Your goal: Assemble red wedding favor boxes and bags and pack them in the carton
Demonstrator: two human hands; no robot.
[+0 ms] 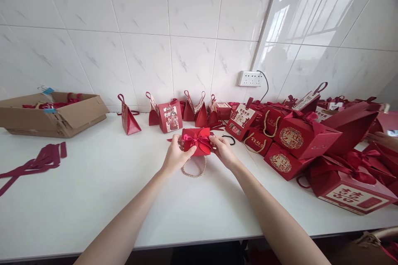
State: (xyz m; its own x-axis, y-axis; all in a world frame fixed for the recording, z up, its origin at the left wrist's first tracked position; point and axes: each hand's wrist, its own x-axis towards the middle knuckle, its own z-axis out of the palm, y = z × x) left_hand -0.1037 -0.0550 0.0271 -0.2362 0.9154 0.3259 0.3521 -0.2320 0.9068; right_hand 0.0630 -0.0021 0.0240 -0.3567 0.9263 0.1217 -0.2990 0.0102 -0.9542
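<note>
Between my two hands sits a small red gift box point(197, 147) with petal-like flaps folded over its top. A dark pink ribbon point(199, 137) runs across the flaps and meets in a bow or knot at the middle. My left hand point(178, 151) is closed round the box's left side, its thumb on the front near the ribbon. On the right side, my right hand point(222, 149) pinches the ribbon's end by the box edge. A twisted gold cord handle point(194, 175) loops from the box's near side onto the white table point(155, 211).
Loose maroon ribbons point(40, 163) lie at left, before an open cardboard box point(74, 120). Small red boxes point(170, 116) stand along the wall. Stacked red gift boxes point(298, 136) crowd the right side. A power strip point(250, 78) is on the wall; another person's hand point(384, 140) shows far right.
</note>
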